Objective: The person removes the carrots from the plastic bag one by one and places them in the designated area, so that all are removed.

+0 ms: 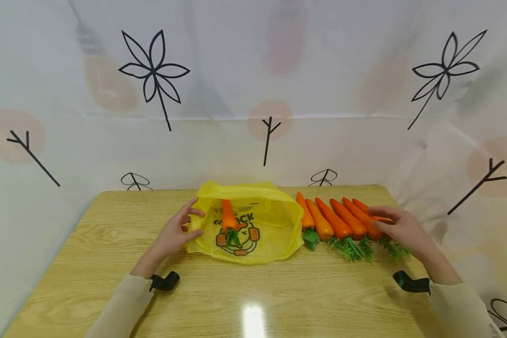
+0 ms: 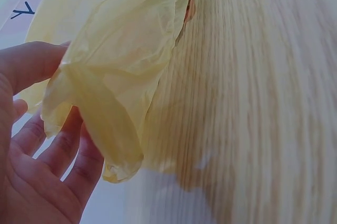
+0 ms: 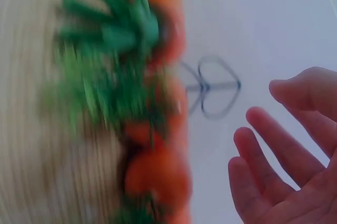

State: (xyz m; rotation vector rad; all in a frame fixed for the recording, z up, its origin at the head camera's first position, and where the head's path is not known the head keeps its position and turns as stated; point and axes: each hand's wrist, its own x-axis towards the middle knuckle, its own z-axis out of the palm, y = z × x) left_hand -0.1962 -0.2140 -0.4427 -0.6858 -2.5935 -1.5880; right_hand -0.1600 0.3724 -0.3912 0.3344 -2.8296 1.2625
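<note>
A yellow plastic bag lies on the table with its mouth gaping toward me. Inside it is one orange carrot with green leaves. My left hand is at the bag's left edge, its spread fingers and thumb touching the thin plastic. To the right of the bag, several carrots lie side by side, leafy ends toward me. Over the rightmost ones hovers my right hand, thumb and fingers apart; in the right wrist view nothing is between its fingers. The carrots are blurred there.
The wooden table extends in front of the bag and to its left. Behind it hangs a pale cloth printed with plants. A black wrist mount sits at the left sleeve, another mount at the right.
</note>
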